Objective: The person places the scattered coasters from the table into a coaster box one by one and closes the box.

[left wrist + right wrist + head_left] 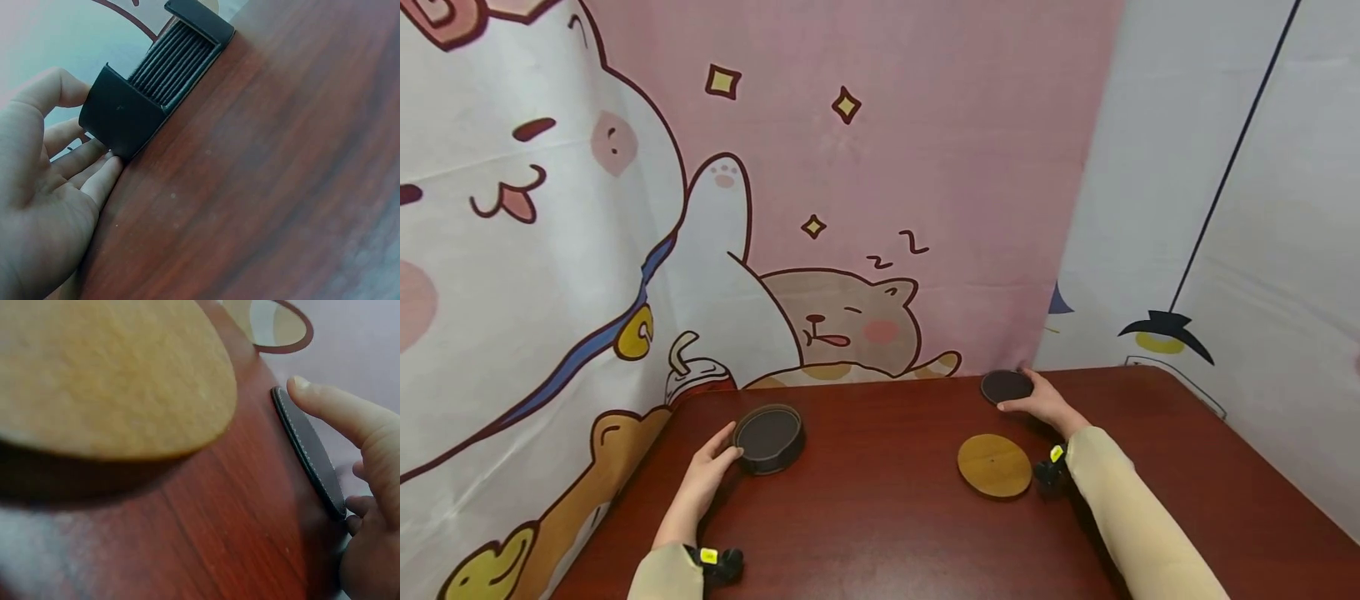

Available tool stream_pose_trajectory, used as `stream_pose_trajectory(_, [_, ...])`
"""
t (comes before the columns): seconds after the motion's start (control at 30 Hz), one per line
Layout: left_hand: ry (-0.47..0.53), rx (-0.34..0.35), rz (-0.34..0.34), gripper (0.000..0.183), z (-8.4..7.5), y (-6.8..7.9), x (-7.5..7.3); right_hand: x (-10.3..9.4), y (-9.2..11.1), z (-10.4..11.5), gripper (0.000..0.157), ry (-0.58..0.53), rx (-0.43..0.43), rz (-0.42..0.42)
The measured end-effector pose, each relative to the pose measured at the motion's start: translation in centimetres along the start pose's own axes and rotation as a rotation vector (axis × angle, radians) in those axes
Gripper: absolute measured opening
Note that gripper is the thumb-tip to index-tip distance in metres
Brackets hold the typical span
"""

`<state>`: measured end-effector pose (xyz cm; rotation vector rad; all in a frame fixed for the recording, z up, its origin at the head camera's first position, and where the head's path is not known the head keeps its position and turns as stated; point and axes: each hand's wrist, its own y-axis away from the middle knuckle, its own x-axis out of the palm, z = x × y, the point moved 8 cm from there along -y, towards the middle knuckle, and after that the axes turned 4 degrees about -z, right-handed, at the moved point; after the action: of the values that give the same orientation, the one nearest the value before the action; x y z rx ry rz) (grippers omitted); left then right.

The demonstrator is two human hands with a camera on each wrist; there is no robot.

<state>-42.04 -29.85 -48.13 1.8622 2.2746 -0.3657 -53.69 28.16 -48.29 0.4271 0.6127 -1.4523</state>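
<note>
On the left of the table is a round black coaster holder [769, 440], with a stack of dark coasters [175, 65] showing through the gap in its side wall. My left hand [709, 467] grips the holder's outer wall with bent fingers and thumb. At the far right a thin black round coaster [1006, 387], its rim stitched [306, 447], lies flat. My right hand [1047, 402] spans its edge, thumb and fingers spread apart. A tan round coaster [994, 465] with a small dark spot lies nearer, beside the right wrist; it looms large in the right wrist view.
The red-brown wooden table [880, 517] ends at a cloth backdrop [925, 167] printed with cartoon animals, close behind the far black coaster. Black wrist cameras [722, 567] sit on both forearms, the right one close to the tan coaster.
</note>
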Motion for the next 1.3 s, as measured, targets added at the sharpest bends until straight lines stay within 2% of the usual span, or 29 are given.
stream_pose_trajectory(0.3, [0.002, -0.013, -0.004, 0.057, 0.1, 0.0, 0.0, 0.2, -0.8, 0.0, 0.108, 0.181, -0.037, -0.027])
stream_pose_trajectory(0.47, [0.008, 0.013, 0.002, 0.058, 0.1, -0.1, 0.1, 0.1, -0.7, 0.4, 0.107, 0.252, -0.050, -0.032])
stream_pose_trajectory(0.7, [0.021, 0.029, 0.006, 0.059, 0.3, -0.1, 0.1, 0.2, -0.3, 0.7, 0.097, 0.239, -0.067, -0.033])
stream_pose_trajectory(1.1, [0.005, 0.029, 0.008, 0.059, 0.3, -0.1, 0.2, -0.3, -0.1, 0.5, 0.092, 0.260, -0.117, -0.106])
stream_pose_trajectory(1.3, [0.019, 0.030, 0.010, 0.059, 0.1, 0.0, 0.1, -1.2, 0.5, 1.6, 0.086, 0.212, -0.144, -0.133])
